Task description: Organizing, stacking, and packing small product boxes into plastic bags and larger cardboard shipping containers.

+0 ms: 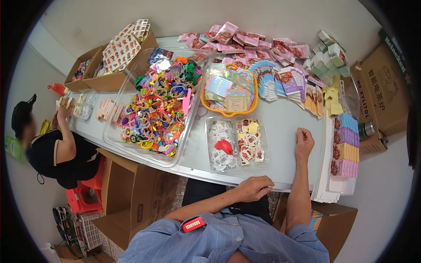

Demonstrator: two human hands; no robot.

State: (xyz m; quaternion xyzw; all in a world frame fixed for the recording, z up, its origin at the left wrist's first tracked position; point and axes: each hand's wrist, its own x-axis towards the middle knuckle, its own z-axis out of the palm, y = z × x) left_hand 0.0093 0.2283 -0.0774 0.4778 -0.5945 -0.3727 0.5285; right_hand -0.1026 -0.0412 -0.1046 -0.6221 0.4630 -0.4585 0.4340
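Observation:
My left hand (253, 188) is at the table's front edge, its fingers curled together; a small pale spot shows at the fingertips, too small to name. My right hand (304, 143) rests on the table in a loose fist, with nothing showing in it. Nearest to both is a clear plastic tray (266, 151) with two sides. Its left side holds small white packets (221, 131) with a red piece (223, 147) on top; the right side holds printed sticker pieces (250, 140). Behind it, a yellow basket (228, 115) is full of printed cards (237, 104).
A large clear bin (169, 165) of colourful trinkets stands left. Pink card packs (245, 50) and fanned blue booklets (264, 79) lie at the back. Stacked small boxes (346, 151) line the right edge. Another person (61, 149) works at far left. Cardboard boxes (151, 197) stand below.

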